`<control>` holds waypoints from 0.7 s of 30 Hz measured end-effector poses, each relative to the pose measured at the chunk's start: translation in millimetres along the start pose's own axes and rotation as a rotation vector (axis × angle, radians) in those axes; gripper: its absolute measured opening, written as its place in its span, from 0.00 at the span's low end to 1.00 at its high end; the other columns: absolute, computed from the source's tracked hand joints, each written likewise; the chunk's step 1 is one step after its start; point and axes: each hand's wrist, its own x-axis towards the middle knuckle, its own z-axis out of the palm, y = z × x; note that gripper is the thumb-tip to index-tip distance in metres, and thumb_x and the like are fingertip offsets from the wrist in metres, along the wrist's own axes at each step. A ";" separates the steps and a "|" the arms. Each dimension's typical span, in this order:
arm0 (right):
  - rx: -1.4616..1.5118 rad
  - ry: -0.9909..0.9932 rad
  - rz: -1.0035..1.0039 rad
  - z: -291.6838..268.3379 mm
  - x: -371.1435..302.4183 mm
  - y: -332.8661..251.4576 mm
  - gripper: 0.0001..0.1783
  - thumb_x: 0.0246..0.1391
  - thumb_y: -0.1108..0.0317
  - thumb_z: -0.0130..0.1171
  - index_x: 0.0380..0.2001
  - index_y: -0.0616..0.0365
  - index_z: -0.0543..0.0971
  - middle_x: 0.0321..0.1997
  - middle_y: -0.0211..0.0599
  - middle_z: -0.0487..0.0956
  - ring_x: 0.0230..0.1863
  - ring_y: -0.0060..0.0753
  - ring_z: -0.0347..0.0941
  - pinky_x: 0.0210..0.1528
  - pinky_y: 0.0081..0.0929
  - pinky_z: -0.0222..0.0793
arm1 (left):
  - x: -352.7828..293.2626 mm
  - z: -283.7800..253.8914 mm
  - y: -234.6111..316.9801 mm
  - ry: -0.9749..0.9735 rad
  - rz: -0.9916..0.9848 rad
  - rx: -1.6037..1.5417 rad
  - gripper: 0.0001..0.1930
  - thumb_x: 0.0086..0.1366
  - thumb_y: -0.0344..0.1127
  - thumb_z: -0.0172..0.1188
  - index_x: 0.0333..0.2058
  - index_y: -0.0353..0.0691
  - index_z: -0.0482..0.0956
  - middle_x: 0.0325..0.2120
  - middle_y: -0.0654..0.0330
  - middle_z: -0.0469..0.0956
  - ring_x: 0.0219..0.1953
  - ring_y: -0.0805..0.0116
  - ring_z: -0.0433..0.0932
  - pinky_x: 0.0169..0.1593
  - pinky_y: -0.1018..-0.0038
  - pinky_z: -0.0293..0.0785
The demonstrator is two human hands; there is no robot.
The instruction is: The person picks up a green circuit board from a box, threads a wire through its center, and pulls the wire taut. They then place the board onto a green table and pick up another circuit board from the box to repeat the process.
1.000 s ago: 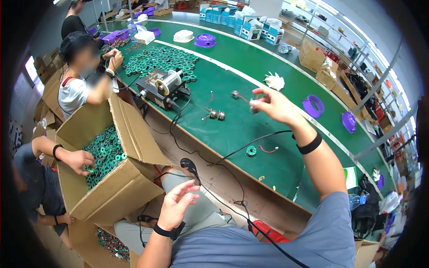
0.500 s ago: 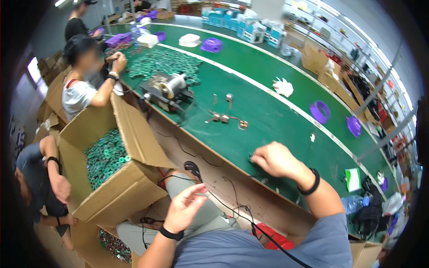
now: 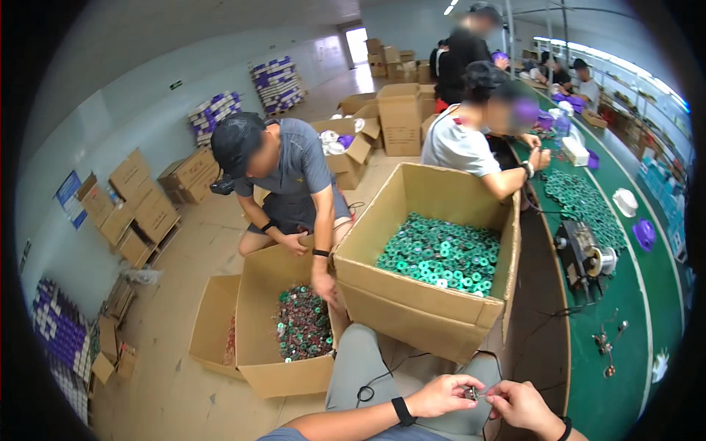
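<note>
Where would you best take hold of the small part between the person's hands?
Probably by opposite outer edges, coming from the left: the part looks small enough to pinch, as the left hand does, and the right hand crowds its right side.

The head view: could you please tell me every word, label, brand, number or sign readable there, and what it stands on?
No text is clear enough to quote.
Blue poster, left wall: too small to read.
Green sign, same wall: too small.
Tall brown carton, at the back: print too blurred.
Stacked cartons, left: marks too small.
Small part in the left hand: no lettering visible.
</note>
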 end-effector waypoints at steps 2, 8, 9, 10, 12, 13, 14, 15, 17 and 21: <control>-0.106 -0.067 -0.101 4.1 15.0 4.7 0.07 0.62 0.70 0.58 0.35 0.62 0.83 0.26 0.36 0.86 0.29 0.29 0.86 0.33 0.25 0.81 | -4.2 -3.3 -3.2 0.118 0.072 0.076 0.22 0.63 0.33 0.69 0.55 0.38 0.78 0.36 0.67 0.78 0.36 0.81 0.72 0.42 0.78 0.73; -0.117 -0.009 -0.259 9.8 34.1 23.6 0.07 0.59 0.69 0.59 0.31 0.60 0.83 0.23 0.40 0.83 0.25 0.39 0.83 0.31 0.31 0.79 | -3.1 -4.9 -17.1 0.196 0.134 0.419 0.22 0.61 0.36 0.70 0.54 0.39 0.79 0.31 0.59 0.76 0.31 0.77 0.72 0.38 0.75 0.74; -0.115 -0.004 -0.239 6.9 34.3 24.8 0.08 0.59 0.68 0.60 0.30 0.60 0.83 0.22 0.41 0.82 0.24 0.42 0.82 0.30 0.34 0.78 | 0.5 -6.5 -19.2 0.201 0.071 0.387 0.22 0.61 0.37 0.70 0.54 0.40 0.79 0.31 0.59 0.76 0.31 0.76 0.72 0.38 0.75 0.74; -0.104 0.005 -0.208 6.0 39.3 31.3 0.08 0.59 0.68 0.60 0.30 0.60 0.83 0.22 0.41 0.82 0.24 0.42 0.82 0.30 0.34 0.78 | 4.9 -10.6 -19.7 0.197 0.003 0.353 0.22 0.62 0.37 0.70 0.54 0.40 0.79 0.30 0.58 0.75 0.31 0.75 0.72 0.38 0.74 0.74; -0.131 0.059 -0.352 7.4 45.6 58.8 0.10 0.61 0.64 0.59 0.28 0.57 0.80 0.22 0.49 0.78 0.26 0.56 0.78 0.29 0.44 0.74 | 14.7 -15.8 -18.2 0.168 0.060 0.268 0.22 0.61 0.29 0.70 0.55 0.40 0.79 0.40 0.63 0.79 0.41 0.77 0.78 0.48 0.76 0.79; -0.147 0.043 -0.371 4.6 53.7 64.8 0.08 0.61 0.65 0.58 0.30 0.57 0.80 0.24 0.50 0.78 0.28 0.57 0.78 0.30 0.46 0.74 | 16.7 -15.4 0.8 0.224 0.016 0.402 0.22 0.61 0.28 0.71 0.54 0.39 0.80 0.38 0.63 0.80 0.40 0.77 0.78 0.45 0.76 0.79; -0.157 0.017 -0.368 2.1 58.1 64.7 0.07 0.62 0.66 0.58 0.32 0.56 0.80 0.26 0.52 0.78 0.29 0.58 0.78 0.31 0.48 0.74 | 18.7 -11.5 22.2 0.253 -0.062 0.483 0.22 0.59 0.28 0.71 0.53 0.38 0.80 0.38 0.61 0.80 0.40 0.77 0.79 0.44 0.76 0.79; -0.105 0.010 -0.361 0.4 55.4 59.9 0.07 0.62 0.67 0.57 0.33 0.57 0.80 0.27 0.52 0.79 0.30 0.58 0.78 0.31 0.48 0.74 | 18.4 -14.0 23.6 0.238 0.016 0.420 0.21 0.59 0.27 0.71 0.52 0.37 0.81 0.39 0.59 0.79 0.40 0.76 0.79 0.43 0.76 0.79; 0.014 -0.001 -0.341 -6.7 58.5 57.9 0.07 0.62 0.68 0.55 0.35 0.59 0.80 0.29 0.52 0.80 0.32 0.58 0.79 0.34 0.48 0.75 | 24.8 -16.2 31.8 0.202 0.007 0.476 0.21 0.59 0.24 0.70 0.52 0.34 0.80 0.43 0.57 0.79 0.43 0.73 0.80 0.46 0.77 0.80; 0.201 -0.011 -0.328 -10.0 60.2 69.2 0.08 0.62 0.71 0.53 0.36 0.62 0.79 0.30 0.51 0.82 0.36 0.56 0.81 0.39 0.48 0.75 | 42.9 -15.5 19.2 0.227 0.012 0.325 0.21 0.58 0.20 0.68 0.52 0.32 0.79 0.44 0.58 0.78 0.41 0.74 0.80 0.46 0.79 0.79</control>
